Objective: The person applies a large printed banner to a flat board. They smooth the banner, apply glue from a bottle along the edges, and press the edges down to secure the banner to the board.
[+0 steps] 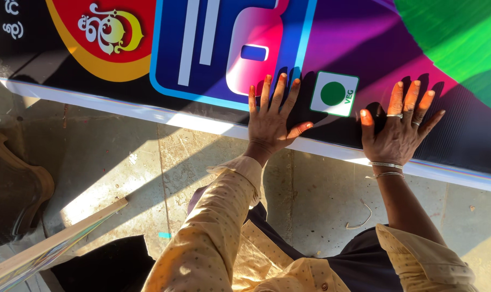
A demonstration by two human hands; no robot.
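The printed sign board [289, 48] across the top of the frame looks like glossy, smooth plastic sheet with a fine ribbed grain at right. The floor [191, 162] below is rough, scuffed stone or concrete. The sleeves [213, 238] are soft matt dotted cloth. The bangles [385, 165] at right look like shiny metal.

Flat on the floor [121, 157]: a big printed board [256, 48], filling the 12 o'clock side. Left hand [271, 121] and right hand [399, 130] pressed on its near edge, side by side. At 8 o'clock, a long strip [51, 246].
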